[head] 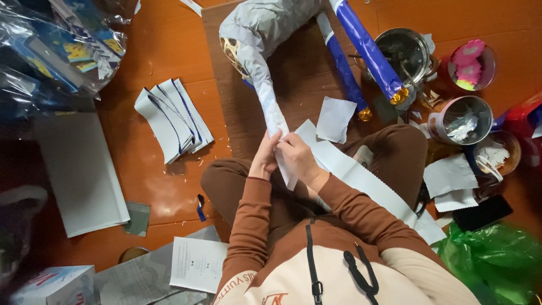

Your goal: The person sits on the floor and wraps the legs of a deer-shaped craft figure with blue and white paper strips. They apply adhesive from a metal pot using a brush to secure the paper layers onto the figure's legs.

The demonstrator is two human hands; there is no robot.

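Note:
A grey-and-white paper-covered figure (262, 28) lies on a brown cardboard sheet (305, 73), and its long thin arm (272, 104) runs down toward my lap. My left hand (265, 158) and my right hand (298, 158) both grip the lower end of that arm, pressing white paper around it. A long white paper strip (367, 181) lies across my right thigh, under the right forearm. Two cones wrapped in blue paper (370, 53) stick out from the figure toward the right.
A stack of white strips with blue edges (172, 118) lies on the orange floor at left. A white sheet (82, 169) and plastic bags (56, 45) are further left. A metal pot (403, 53), several cups (460, 118), paper squares (451, 175), a black phone (483, 212) and a green bag (497, 260) are at right.

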